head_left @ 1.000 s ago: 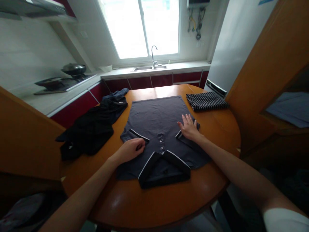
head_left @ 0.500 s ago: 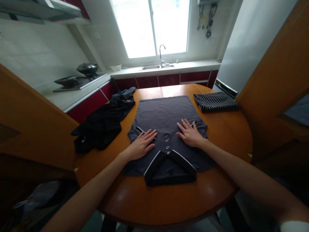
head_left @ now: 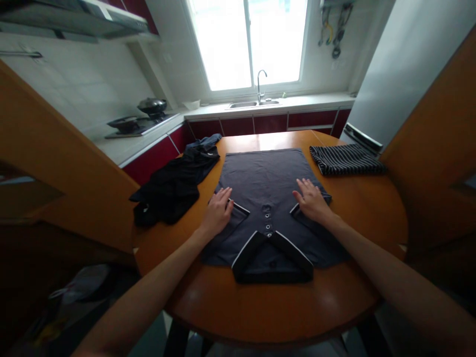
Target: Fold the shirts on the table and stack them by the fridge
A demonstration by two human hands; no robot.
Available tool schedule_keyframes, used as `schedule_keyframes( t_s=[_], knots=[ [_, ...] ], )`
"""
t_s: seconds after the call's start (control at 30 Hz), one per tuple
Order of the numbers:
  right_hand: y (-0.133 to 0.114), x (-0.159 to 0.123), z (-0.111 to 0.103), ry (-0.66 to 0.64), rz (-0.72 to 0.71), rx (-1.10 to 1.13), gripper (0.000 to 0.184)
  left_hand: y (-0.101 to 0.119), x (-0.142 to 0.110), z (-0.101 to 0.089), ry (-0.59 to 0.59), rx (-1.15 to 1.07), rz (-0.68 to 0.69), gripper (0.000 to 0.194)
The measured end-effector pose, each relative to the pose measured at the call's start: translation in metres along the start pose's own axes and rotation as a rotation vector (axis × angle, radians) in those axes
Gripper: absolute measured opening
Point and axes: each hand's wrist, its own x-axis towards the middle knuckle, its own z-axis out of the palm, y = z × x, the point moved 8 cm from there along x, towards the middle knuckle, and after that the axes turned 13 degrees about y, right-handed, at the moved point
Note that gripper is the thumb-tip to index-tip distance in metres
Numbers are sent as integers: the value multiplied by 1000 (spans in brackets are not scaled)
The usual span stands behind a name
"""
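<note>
A dark grey polo shirt point(head_left: 266, 178) lies spread on the round wooden table point(head_left: 267, 312), its black collar point(head_left: 273, 275) with white edging toward me. Both sleeves are folded inward over the front, their trimmed cuffs pointing at the button placket point(head_left: 267, 218). My left hand point(head_left: 218, 213) rests on the left sleeve near the shirt's side, fingers stretched out and holding nothing. On the opposite sleeve lies my right hand point(head_left: 312, 200), palm down with its fingers extended. Part of each sleeve is hidden under the hands.
Black garments point(head_left: 174, 183) lie heaped at the table's left, with a blue denim piece point(head_left: 208, 141) behind. A folded striped cloth point(head_left: 345, 159) sits at the far right. Beyond are a counter with a sink point(head_left: 243, 104), a stove with pans point(head_left: 128, 124), and a fridge point(head_left: 401, 79).
My left hand has slid outward to the left along the sleeve, uncovering its cuff. My right hand has shifted slightly outward, showing the right cuff. The whole view has turned a little left.
</note>
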Motion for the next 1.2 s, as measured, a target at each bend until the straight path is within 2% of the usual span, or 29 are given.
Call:
schedule_keyframes(
  t_s=[0.03, 0.1, 0.17, 0.23, 0.4, 0.53, 0.63, 0.7, 0.83, 0.9, 0.97, 1.07, 1.2],
  knots=[
    [8, 1, 0, 21, 42, -24, 70, -10, -1, 2, 15, 58, -58, 56],
    [21, 0, 4, 21, 103, -88, 74, -25, -5, 13, -55, 153, -113, 63],
    [27, -3, 10, -3, 121, -142, 77, -32, -10, 24, -140, 199, -117, 69],
    [29, -5, 14, -16, 113, -168, 78, -34, -13, 28, -170, 216, -113, 70],
    [26, -7, 13, -11, 101, -190, 76, -24, -14, 23, -162, 223, -82, 69],
    [17, -7, 0, 56, 75, -199, 73, -2, -18, 16, -179, 157, 71, 63],
    [3, -16, -14, 125, -41, -161, 65, 14, -27, 10, -229, 86, 177, 60],
    [-6, -28, -20, 107, -159, -82, 59, 20, -34, 5, -267, 45, 224, 60],
    [-17, -53, -27, -127, -443, 248, 53, 24, -52, -6, -335, -23, 277, 60],
    [-13, -53, -39, -164, -500, 413, 51, 20, -60, -9, -356, -36, 293, 60],
    [1, -39, -53, -69, -427, 465, 51, 15, -66, -10, -362, -34, 302, 60],
    [25, -22, -59, 67, -263, 353, 55, 11, -72, -10, -356, -13, 324, 61],
    [28, -33, -32, -58, -250, 133, 64, 14, -78, -12, -345, 20, 368, 65]
  ],
)
